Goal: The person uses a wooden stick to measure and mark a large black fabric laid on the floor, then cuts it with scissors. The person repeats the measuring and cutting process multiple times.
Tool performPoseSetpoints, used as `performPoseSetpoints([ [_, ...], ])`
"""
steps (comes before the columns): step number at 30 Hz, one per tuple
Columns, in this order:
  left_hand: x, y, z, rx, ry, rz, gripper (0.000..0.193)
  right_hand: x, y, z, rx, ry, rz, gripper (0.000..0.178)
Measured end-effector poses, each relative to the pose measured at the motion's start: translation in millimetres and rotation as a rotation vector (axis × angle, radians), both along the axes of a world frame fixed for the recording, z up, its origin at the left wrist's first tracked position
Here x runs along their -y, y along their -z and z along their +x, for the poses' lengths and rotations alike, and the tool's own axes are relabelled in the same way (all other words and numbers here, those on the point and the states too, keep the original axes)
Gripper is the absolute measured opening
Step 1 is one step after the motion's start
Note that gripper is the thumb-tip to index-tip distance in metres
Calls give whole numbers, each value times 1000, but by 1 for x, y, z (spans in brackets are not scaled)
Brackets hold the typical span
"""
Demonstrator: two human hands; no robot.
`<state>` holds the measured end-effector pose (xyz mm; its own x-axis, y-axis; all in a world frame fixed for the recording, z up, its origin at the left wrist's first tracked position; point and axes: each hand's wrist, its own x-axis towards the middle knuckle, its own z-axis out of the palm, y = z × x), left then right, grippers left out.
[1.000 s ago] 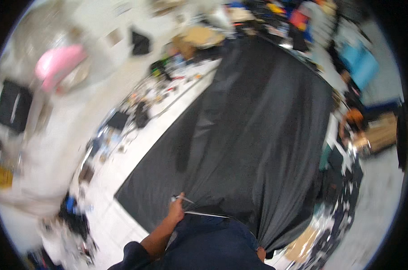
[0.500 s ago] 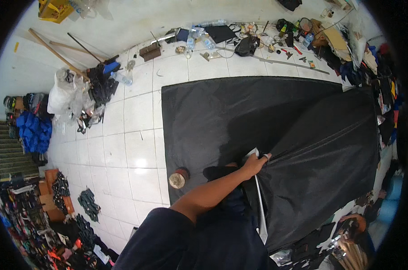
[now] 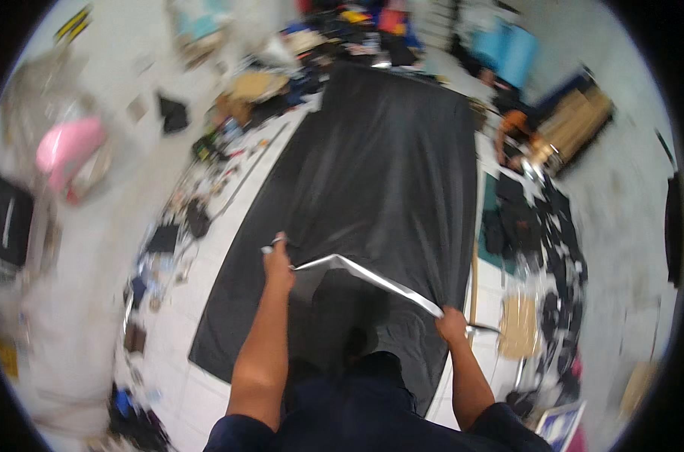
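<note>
A large sheet of black fabric (image 3: 387,188) with a silvery underside stretches away from me across the floor. Its near edge is lifted and shows as a bright silver strip (image 3: 387,284) between my hands. My left hand (image 3: 279,265) is closed on the left part of this edge. At the right end my right hand (image 3: 452,325) is closed on the edge too. A thin silver-and-dark piece juts out past my right hand, too blurred to name. Under the raised edge lies another black layer (image 3: 402,343).
Clutter with a black pouch (image 3: 198,218) lines the left wall. Clothes and cloth pieces are heaped at the far end. On the right are blue rolls (image 3: 517,56), a cardboard piece (image 3: 518,325), dark cloth scraps (image 3: 556,264) and a crouching person (image 3: 515,128), partly visible.
My view has turned to the right, along the fabric's length. My right hand has come into view on the edge. The edge is now spread between both hands instead of bunched in my left.
</note>
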<state>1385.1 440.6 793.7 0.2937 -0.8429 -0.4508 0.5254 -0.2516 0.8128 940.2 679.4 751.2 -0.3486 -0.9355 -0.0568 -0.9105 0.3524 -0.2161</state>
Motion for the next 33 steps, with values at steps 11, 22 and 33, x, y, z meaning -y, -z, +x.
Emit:
performPoseSetpoints([
  [11,-145,5,166,-97,198,-154,59,-170,5,155,-48,39,16,22],
  [22,-492,79,326,-279,211,88,55,-502,50,300,138,190,358,32],
  [33,-569,83,288,-216,42,58,61,-532,32,235,255,16,706,44],
])
